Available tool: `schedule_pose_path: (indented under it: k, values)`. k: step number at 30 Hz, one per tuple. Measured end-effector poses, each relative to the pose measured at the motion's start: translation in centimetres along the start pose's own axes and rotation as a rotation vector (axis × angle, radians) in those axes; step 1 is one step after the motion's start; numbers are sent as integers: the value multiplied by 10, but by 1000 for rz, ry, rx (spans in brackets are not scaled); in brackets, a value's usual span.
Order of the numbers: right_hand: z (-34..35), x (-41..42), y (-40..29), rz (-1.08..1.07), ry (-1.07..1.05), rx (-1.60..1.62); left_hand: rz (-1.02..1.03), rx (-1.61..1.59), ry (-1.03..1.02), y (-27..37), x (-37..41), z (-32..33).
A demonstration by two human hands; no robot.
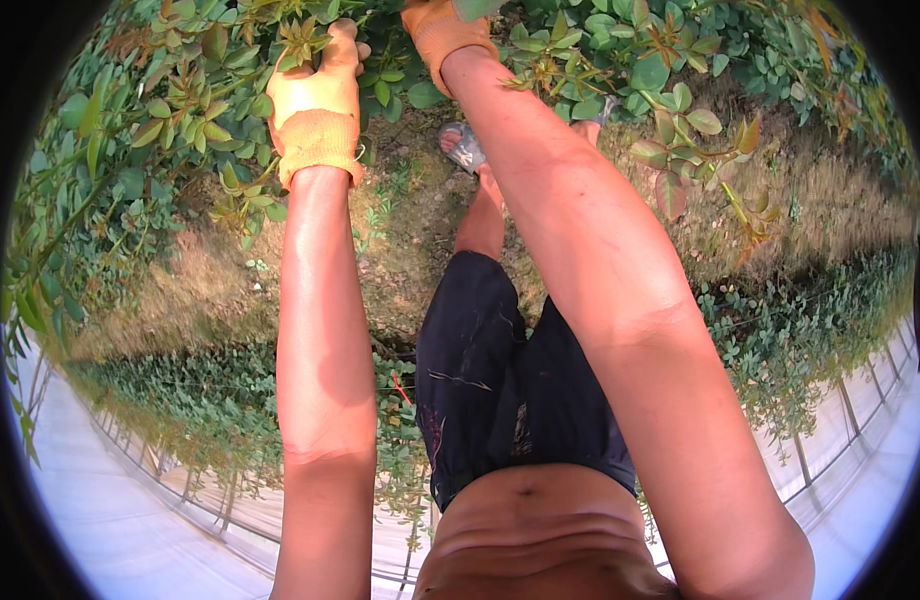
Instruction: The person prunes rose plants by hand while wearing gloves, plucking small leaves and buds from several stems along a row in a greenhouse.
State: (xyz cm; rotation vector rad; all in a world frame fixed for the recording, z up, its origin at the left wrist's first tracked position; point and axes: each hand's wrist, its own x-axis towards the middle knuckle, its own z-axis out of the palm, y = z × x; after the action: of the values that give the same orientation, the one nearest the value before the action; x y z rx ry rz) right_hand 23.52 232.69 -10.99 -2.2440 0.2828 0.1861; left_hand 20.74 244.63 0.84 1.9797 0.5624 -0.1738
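My left hand (316,94) wears an orange knit-cuffed work glove and reaches in among the leaves of a rose-like bush (197,97). Its fingers are partly hidden by a reddish young shoot (302,41), so any hold on a stem cannot be made out. In a matching glove, my right hand (446,34) is at the top edge of the view, deep in the same row of foliage. A broad green leaf (476,7) covers part of it, and its fingertips are out of sight.
A long shoot (719,176) leans out from the row at right. Bare soil (219,262) lies underfoot, with my sandalled foot (462,146) on it. Behind me runs another plant row (182,397), backed by pale greenhouse sheeting (129,517) on thin posts.
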Motion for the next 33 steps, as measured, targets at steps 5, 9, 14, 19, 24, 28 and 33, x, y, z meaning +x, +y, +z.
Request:
schedule_pose_path:
  k: [5, 9, 14, 19, 24, 28, 33]
  values:
    - [-17, -38, -10, -358, 181, -843, -35, -30, 31, -10, -7, -4]
    - [-27, -40, -27, -304, 208, -78, -14, -61, 14, -14, -12, -5]
    - [-31, -13, -28, -514, -319, -926, 14, 33, 2, -11, -13, -7]
    - [-25, -8, -9, -534, -98, -801, 54, 228, 55, -8, -12, -9]
    - [-14, -19, -4, 35, -88, 123, 27, 90, 11, -10, -8, -6]
    - [-3, -33, -12, 188, 246, 250, 9, 61, -29, -11, -2, -1]
    - [38, -27, -13, 416, 444, 730, 114, 190, -26, -5, -3, 13]
